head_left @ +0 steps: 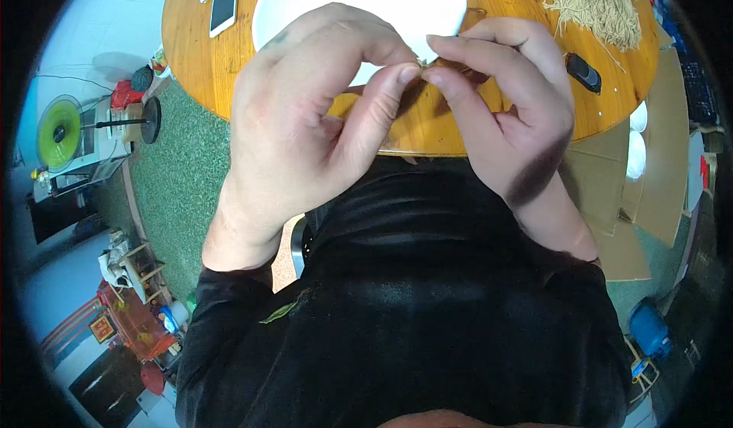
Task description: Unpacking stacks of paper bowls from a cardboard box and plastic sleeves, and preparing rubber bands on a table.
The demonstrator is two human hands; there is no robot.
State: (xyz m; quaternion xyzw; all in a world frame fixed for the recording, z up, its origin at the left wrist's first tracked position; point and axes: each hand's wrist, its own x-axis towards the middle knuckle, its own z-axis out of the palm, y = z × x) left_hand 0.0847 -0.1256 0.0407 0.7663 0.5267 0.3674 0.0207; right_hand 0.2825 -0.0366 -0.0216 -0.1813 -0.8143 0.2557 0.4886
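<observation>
My left hand [298, 107] is raised over the near edge of a round wooden table, thumb and forefinger pinched together. Facing it, my right hand [519, 84] pinches in the same way, and the fingertips of both almost meet. Between them is a tiny brownish thing [423, 65], too small to name and mostly hidden by the fingers. Just beyond the hands lies a large white round dish [366, 8], partly covered by my left hand. A thin brown strand or twig [475, 10] rests by its right rim.
On the wooden table [195, 69] are a white-edged phone [224, 6], a bundle of beige yarn [595, 4] and a small black device [583, 72]. A green leaf-like piece [279, 313] sits on my black clothing. A fan [59, 132] stands left; flattened cardboard [657, 145] lies right.
</observation>
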